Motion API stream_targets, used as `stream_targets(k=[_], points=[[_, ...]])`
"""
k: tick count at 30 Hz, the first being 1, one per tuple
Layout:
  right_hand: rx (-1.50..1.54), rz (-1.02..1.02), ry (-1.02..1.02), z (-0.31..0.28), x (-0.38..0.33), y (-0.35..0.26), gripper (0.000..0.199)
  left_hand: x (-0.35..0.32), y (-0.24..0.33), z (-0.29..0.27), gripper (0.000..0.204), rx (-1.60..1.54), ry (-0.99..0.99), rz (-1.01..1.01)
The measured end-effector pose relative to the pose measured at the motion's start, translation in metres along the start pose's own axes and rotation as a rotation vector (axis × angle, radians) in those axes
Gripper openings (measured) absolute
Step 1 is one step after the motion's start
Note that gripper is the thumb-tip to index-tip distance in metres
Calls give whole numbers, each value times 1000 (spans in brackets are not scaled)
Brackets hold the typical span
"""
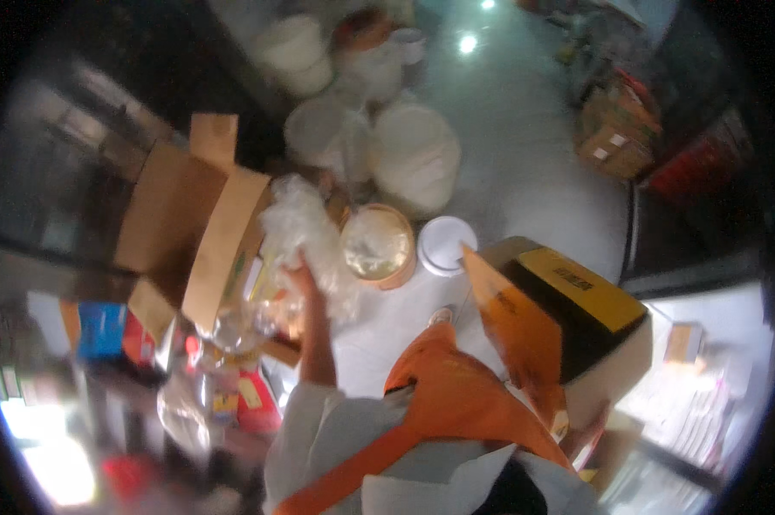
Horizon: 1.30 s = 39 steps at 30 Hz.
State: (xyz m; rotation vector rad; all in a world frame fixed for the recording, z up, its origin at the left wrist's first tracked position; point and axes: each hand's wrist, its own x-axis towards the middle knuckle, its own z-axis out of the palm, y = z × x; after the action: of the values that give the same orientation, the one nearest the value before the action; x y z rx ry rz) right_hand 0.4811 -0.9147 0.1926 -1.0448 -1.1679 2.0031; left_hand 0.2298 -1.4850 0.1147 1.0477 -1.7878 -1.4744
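Observation:
My left hand [300, 276] reaches forward at the left, with its fingers closed on a crumpled clear plastic bag [297, 215]. The bag lies against the side of a tall open cardboard box [220, 245] whose flaps stand up. To my right, an open orange, yellow and black cardboard box [606, 365] is tilted close to my body, one orange flap [516, 318] hanging out toward me. A blurred skin-toned patch at that box's lower edge seems to be my right hand [592, 422]. Its fingers cannot be made out.
Ahead stand a tan-rimmed tub [377, 245], a white-lidded bucket [447, 245] and several large pale buckets [415, 159]. Small colourful packages [102, 330] and plastic-wrapped goods [185, 412] crowd the lower left. Cartons [619, 129] are stacked at far right, beside the grey floor [525, 129].

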Motion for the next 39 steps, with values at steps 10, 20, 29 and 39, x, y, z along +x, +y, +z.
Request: stream_targets(k=[10, 20, 29, 39], points=[[-49, 38, 1, 128, 176, -50, 54, -234, 150, 292, 30, -125, -1092, 668], [120, 204, -171, 326, 400, -73, 52, -256, 150, 499, 34, 25, -1740, 328], [22, 459, -731, 517, 543, -38, 45, -235, 188, 723, 53, -580, -1595, -1013], [-212, 516, -766, 688, 674, 8, 34, -92, 160, 945, 34, -295, -1101, -646]])
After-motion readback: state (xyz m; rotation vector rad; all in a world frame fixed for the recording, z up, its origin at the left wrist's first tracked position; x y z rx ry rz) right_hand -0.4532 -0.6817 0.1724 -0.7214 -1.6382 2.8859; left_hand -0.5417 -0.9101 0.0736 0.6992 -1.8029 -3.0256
